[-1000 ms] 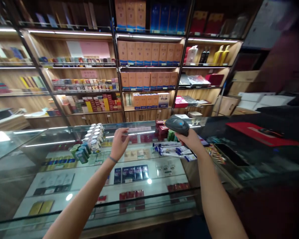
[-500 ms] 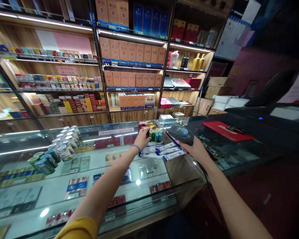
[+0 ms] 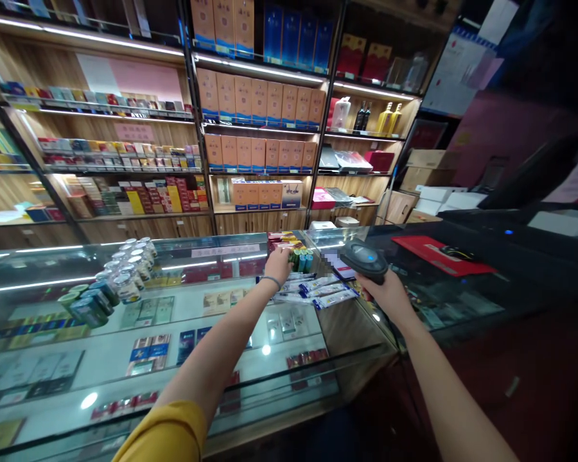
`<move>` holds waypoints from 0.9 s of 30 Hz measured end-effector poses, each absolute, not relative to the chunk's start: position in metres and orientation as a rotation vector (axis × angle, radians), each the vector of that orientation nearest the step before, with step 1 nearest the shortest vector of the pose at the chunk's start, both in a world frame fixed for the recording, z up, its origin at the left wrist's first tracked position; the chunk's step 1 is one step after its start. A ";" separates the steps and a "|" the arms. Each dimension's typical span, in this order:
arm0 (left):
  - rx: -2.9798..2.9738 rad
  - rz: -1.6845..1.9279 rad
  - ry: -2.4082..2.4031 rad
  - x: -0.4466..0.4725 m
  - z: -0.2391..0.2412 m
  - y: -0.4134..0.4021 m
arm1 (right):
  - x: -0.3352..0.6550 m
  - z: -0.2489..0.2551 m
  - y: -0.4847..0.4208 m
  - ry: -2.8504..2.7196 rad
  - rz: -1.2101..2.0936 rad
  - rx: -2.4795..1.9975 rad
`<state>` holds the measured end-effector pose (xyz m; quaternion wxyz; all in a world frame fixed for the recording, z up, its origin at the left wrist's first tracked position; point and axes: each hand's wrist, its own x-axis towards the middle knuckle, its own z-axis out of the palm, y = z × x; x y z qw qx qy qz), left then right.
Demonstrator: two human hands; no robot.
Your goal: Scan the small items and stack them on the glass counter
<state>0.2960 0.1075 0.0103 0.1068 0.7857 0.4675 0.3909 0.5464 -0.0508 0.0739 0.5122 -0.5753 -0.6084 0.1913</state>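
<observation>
My right hand (image 3: 390, 296) is wrapped round the handle of a black barcode scanner (image 3: 365, 258), which has a small blue light on top. The scanner is held above the right part of the counter, near a phone-like screen (image 3: 338, 263). My left hand (image 3: 278, 264) is closed at the left side of several short green and blue rolls (image 3: 301, 259). What its fingers grip, if anything, is hidden. In front of the rolls, white-and-blue stick packets (image 3: 330, 294) lie spread on the glass. Red-and-yellow packets (image 3: 284, 240) lie just behind.
Several cans (image 3: 130, 273) stand in rows on the left of the glass counter (image 3: 183, 385), with boxed goods inside it. A red mat (image 3: 440, 256) with a dark object lies right. Behind are shelves of orange boxes (image 3: 257, 96) and small packs. The scanner's cable hangs down.
The scanner in my right hand has shifted slightly right, uncovering more of the screen. My left hand has stayed by the rolls, its fingers a little more drawn in. The view has shifted slightly.
</observation>
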 end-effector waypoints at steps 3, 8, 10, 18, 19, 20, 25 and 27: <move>2.156 1.312 1.307 0.285 0.020 0.102 | 0.532 0.077 -0.052 -1.488 0.401 -1.408; 1.777 1.591 0.997 0.232 0.034 0.091 | 0.503 0.079 -0.043 -1.567 0.222 -1.403; 1.638 1.570 0.911 0.200 0.035 0.083 | 0.490 0.078 -0.034 -1.621 0.152 -1.392; 1.162 1.613 0.754 0.076 0.024 0.046 | 0.449 0.062 -0.011 -1.835 -0.132 -1.686; 1.099 1.606 0.711 0.066 0.022 0.043 | 0.448 0.060 -0.012 -1.850 -0.177 -1.706; 1.035 1.596 0.665 0.058 0.020 0.039 | 0.447 0.058 -0.013 -1.866 -0.217 -1.716; 0.786 1.543 0.483 0.045 0.017 0.029 | 0.447 0.055 -0.026 -1.946 -0.250 -1.648; 0.764 1.504 0.457 0.048 0.018 0.027 | 0.448 0.057 -0.035 -1.977 -0.158 -1.580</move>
